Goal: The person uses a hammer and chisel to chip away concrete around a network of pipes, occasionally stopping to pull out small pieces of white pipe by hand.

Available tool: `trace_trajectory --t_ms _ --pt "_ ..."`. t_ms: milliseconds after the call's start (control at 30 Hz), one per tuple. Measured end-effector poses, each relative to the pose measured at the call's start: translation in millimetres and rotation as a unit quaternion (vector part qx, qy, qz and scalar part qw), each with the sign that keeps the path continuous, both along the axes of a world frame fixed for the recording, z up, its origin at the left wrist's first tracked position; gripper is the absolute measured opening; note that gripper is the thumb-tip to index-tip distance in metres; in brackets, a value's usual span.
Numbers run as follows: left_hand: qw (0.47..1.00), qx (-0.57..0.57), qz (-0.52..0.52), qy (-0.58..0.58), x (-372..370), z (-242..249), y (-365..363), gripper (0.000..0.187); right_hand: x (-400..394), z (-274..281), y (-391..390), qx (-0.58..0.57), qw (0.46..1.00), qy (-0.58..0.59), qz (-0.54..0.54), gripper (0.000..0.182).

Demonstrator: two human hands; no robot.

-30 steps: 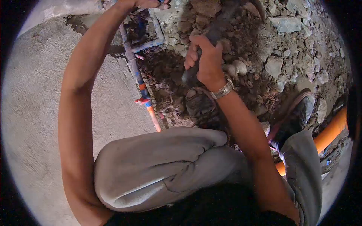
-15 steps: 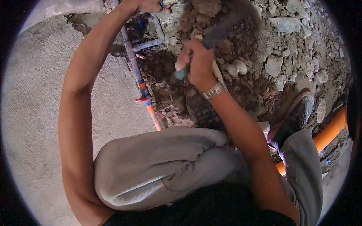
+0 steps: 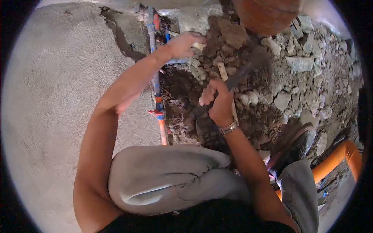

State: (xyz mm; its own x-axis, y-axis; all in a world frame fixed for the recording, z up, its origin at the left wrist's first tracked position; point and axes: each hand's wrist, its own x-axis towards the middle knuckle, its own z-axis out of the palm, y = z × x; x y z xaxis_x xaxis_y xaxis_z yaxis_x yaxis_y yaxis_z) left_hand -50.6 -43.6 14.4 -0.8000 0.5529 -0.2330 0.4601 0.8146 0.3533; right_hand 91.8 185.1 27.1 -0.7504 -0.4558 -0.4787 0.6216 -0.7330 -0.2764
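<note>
My right hand (image 3: 220,101), with a metal watch at the wrist, is wrapped round a dark tool (image 3: 244,73) that reaches up and right over the rubble, its far end blurred. My left hand (image 3: 185,46) is beyond the pipes, fingers curled at a small pale stone (image 3: 199,46). Beside that forearm runs a grey and orange pipe (image 3: 157,83) with a red valve handle (image 3: 156,112). A light wooden stick (image 3: 222,72) lies partly behind my right hand.
Rough concrete (image 3: 58,93) spreads on the left. Broken stones and soil (image 3: 281,101) cover the right. A reddish-brown rounded object (image 3: 270,15) stands at the top. An orange pipe (image 3: 330,163) bends at lower right, near my shoe (image 3: 301,143).
The view has shifted, bringing the rounded object into sight. My left hand has come down and right from the upper pipes to the stone. My right hand still holds the tool, now angled differently.
</note>
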Motion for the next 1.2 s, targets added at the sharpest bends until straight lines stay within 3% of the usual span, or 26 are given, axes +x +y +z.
trace_trajectory --t_ms 33,100,200,267,333,633,700,733,767,867,933,1067,1133,1167,1200 --pt "1.000 0.004 0.002 -0.031 1 2 1 0.059 3 -4 -3 0.001 1.000 0.008 0.004 0.028" --pt "0.999 -0.002 -0.025 0.030 2 -8 -6 0.056 7 -8 -6 0.075 0.993 0.077 0.057 0.028" --pt "0.995 0.045 -0.038 0.079 -4 -5 -4 0.057 10 -8 -9 0.075 0.994 0.059 0.052 0.027" --pt "0.998 -0.051 0.016 0.018 -6 1 0 0.060 14 -7 -12 0.080 0.994 0.049 0.048 0.026" --pt "0.998 -0.044 0.025 0.036 -8 -2 -4 0.060 15 -5 -15 0.085 0.995 0.037 0.042 0.025" --pt "0.995 -0.088 0.035 0.033 -12 3 -9 0.060 20 11 -44 0.081 0.987 0.083 -0.108 0.027" --pt "0.994 -0.096 0.029 0.040 -10 0 -9 0.060 24 -7 -60 0.141 0.987 0.070 0.028 0.030" --pt "0.994 -0.090 0.043 0.037 -10 0 -8 0.058 19 -13 -56 0.083 0.989 0.049 0.110 0.027" --pt "0.994 -0.084 0.056 0.035 -12 -1 -8 0.056 19 -12 -54 0.085 0.989 0.051 0.107 0.027" --pt "0.997 -0.053 0.013 0.050 -13 -7 -11 0.053 23 2 -47 0.094 0.992 0.033 0.079 0.029" --pt "0.998 -0.035 0.018 0.056 -11 -3 -9 0.053 24 22 -37 0.073 0.996 0.049 -0.032 0.030" --pt "0.997 -0.007 0.023 0.074 -18 -16 -17 0.053 22 12 -48 0.106 0.985 0.080 -0.108 0.031" --pt "0.997 -0.009 0.023 0.066 -21 -23 -20 0.052 23 -6 -57 0.192 0.970 0.144 0.045 0.025" --pt "0.998 -0.012 0.022 0.059 -22 -21 -18 0.053 20 -8 -56 0.193 0.969 0.146 0.044 0.025" --pt "0.998 -0.011 0.019 0.061 -22 -19 -16 0.053 16 -10 -55 0.201 0.962 0.128 0.133 0.025"
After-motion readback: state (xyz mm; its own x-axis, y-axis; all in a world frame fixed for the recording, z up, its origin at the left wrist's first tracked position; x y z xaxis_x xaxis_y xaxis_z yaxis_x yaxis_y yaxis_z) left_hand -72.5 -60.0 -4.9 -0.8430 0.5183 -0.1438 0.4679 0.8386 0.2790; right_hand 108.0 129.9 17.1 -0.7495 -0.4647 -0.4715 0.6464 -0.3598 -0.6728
